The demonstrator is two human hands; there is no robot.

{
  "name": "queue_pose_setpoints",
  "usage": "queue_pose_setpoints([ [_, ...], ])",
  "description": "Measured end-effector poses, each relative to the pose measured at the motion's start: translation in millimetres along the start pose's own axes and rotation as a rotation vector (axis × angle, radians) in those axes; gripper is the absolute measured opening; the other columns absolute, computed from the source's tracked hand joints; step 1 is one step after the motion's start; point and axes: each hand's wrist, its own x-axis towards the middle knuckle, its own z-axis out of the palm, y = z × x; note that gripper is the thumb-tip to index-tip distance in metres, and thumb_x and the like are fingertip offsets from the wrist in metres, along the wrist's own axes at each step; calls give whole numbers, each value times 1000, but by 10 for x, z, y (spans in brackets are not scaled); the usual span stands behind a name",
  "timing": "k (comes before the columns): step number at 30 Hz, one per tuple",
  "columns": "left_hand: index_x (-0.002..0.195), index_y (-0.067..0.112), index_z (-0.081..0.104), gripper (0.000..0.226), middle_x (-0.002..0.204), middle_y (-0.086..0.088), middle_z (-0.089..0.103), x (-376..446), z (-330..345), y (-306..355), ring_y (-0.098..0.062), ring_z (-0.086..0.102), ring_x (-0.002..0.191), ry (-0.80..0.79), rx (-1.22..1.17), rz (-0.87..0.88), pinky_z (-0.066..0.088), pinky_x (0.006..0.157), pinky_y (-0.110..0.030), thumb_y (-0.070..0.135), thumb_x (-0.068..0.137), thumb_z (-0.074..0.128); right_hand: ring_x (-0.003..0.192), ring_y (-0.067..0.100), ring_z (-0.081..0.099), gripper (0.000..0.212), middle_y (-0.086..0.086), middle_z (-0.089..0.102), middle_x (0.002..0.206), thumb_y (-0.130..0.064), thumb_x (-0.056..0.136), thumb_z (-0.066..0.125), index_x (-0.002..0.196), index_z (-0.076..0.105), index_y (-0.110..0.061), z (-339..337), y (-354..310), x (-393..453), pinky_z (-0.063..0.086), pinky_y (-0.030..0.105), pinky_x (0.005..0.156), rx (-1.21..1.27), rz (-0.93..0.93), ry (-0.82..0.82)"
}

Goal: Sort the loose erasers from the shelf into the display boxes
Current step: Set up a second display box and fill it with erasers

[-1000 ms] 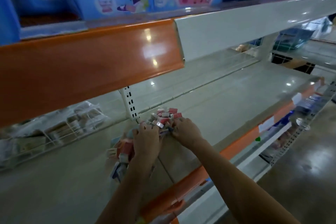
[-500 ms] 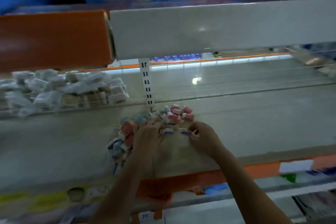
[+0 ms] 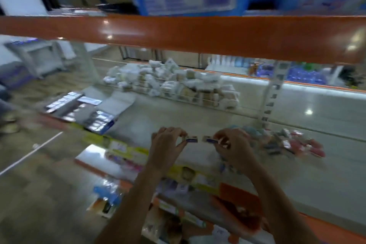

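Nearest the camera, two bare forearms rise from the bottom edge, cut off below the elbows, and cross a blurred lower tier of packaged goods whose labels cannot be read. Above the yellow-and-orange front lip of the shelf [image 3: 198, 121] both hands hover side by side. The left hand [image 3: 168, 144] has its fingers curled and its thumb and fingertips pinched on a small eraser [image 3: 191, 139] with a pale body and a dark blue band; the eraser juts out rightward past the fingertips. The right hand [image 3: 231, 144] mirrors it, fingers curled, pinching a second eraser [image 3: 208, 139] of the same look, which sticks out leftward. The two erasers point end to end with a narrow gap between them, not touching. Whether either hand hides more pieces in its palm cannot be told.

Just right of the right hand, partly covered by it, lies the loose pile of erasers [image 3: 293, 144] on the shelf, pink, red and bluish, smeared by motion so single pieces hardly separate. Off to the left, at the shelf's front edge, sit the open display boxes [image 3: 83, 111], their contents only silvery streaks. Farther back a wire basket [image 3: 178, 87] holds whitish wrapped packets. An orange beam [image 3: 178, 33] crosses overhead, with blue cartons above it cut off by the top edge.
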Motion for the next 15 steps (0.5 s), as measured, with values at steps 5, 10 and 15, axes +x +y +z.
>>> queue_pose_setpoints([
  [5,103,23,67,20,104,4,67,-203,-603,-1059,-22,57,103,14,26,-73,39,88,-34,29,84,65,66,-5,52,22,-16,52,79,-15,81,67,88,53,-30,762,-753,304,36,9,57,36,-84,-25],
  [10,104,28,65,21,106,4,65,-389,-1084,-1978,-21,52,107,22,90,-179,36,87,-35,37,85,61,66,-5,52,27,-15,53,76,-6,75,70,85,56,-26,1547,-1429,559,38,7,58,79,-156,-52],
  [15,102,26,65,15,109,9,63,-472,-1297,-2612,-18,50,108,53,50,-207,35,93,-35,31,88,60,69,4,52,21,-12,55,80,-9,75,68,86,57,-23,2113,-1845,826,39,17,61,43,-197,-115],
])
